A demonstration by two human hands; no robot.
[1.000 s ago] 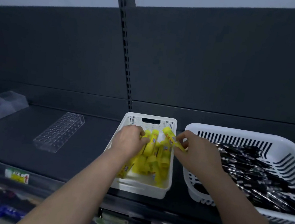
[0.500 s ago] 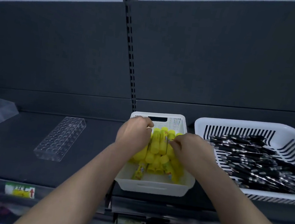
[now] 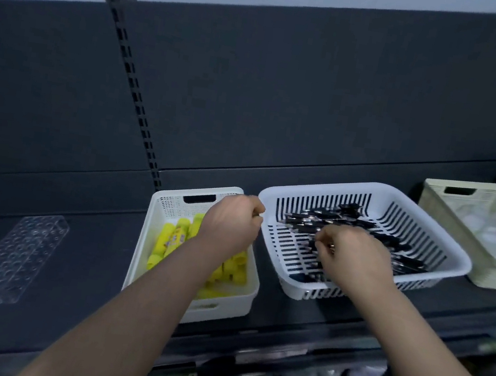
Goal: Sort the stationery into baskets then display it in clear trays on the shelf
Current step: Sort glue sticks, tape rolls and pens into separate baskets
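overall, the far left of the dark shelf (image 3: 86, 260) carries one clear tray (image 3: 12, 260) with rows of round holes. it lies flat with nothing in it, and its edges are faint against the dark.

next comes the small white basket (image 3: 223, 308), standing on the shelf with yellow sticks (image 3: 169, 237) lying inside. the left forearm crosses over it and hides most of the sticks on its right side. their labels cannot be read.

the left hand (image 3: 230, 226) is above the far right corner of that basket, just beside the rim of the slotted white basket (image 3: 329, 189). its fingers are curled under. the back of the hand hides them, so whether it holds anything cannot be told.

the black pens (image 3: 348, 214) lie heaped in the slotted basket. the right hand (image 3: 357, 260) is down among them with its fingers curled and a small metal glint at the fingertips. whether a pen is actually gripped cannot be made out, and the pens beneath the hand are covered.

a cream basket (image 3: 494, 193) stands at the far right, cut off by the frame edge. its pale contents are blurred.

goods on the lower shelf along the bottom are too blurred to name.

half a second ago both hands were in the small basket among the yellow sticks. the right hand is now in the slotted basket, and the left has shifted to the small basket's right corner. the view has swung right, so the cream basket has come in and a second clear piece at the far left has gone.
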